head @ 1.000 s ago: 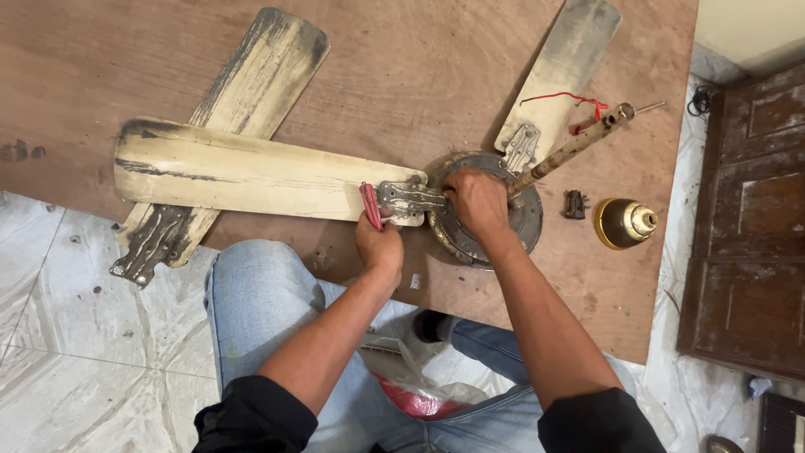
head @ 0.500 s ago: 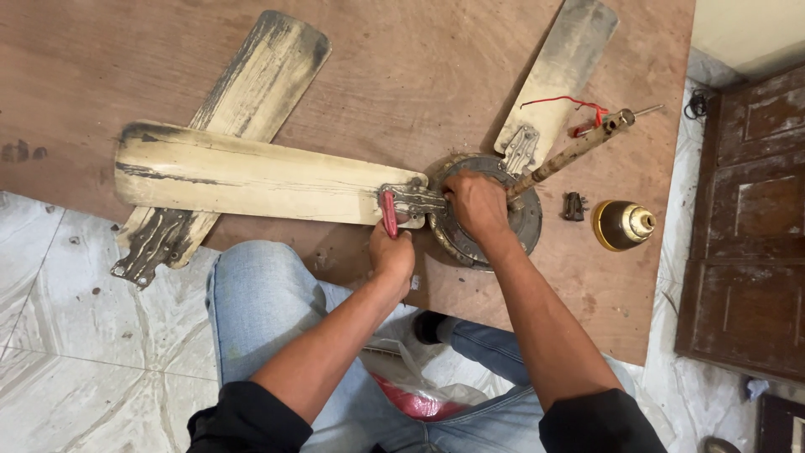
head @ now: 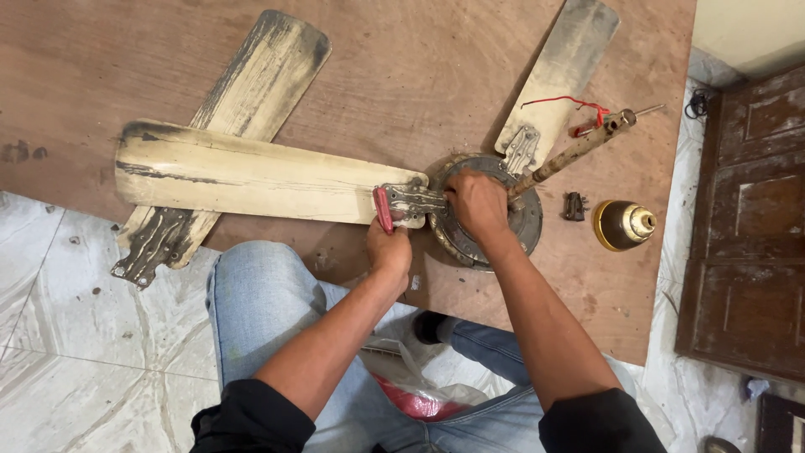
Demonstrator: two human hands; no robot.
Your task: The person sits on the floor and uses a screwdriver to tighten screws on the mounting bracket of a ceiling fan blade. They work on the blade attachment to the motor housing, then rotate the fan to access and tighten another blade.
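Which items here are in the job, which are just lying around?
In hand:
- left hand on red-handled tool at blade bracket
- right hand on fan motor
- cream blade

Lying about:
- loose blade
- brass cup
- small black part
- bag on floor

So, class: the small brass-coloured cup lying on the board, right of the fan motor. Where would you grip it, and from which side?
Grip the brass cup across its wide dark-rimmed body, coming from above. It lies on its side, narrow neck pointing right, away from the motor, with bare board around it, so fingers can likely close on both flanks.
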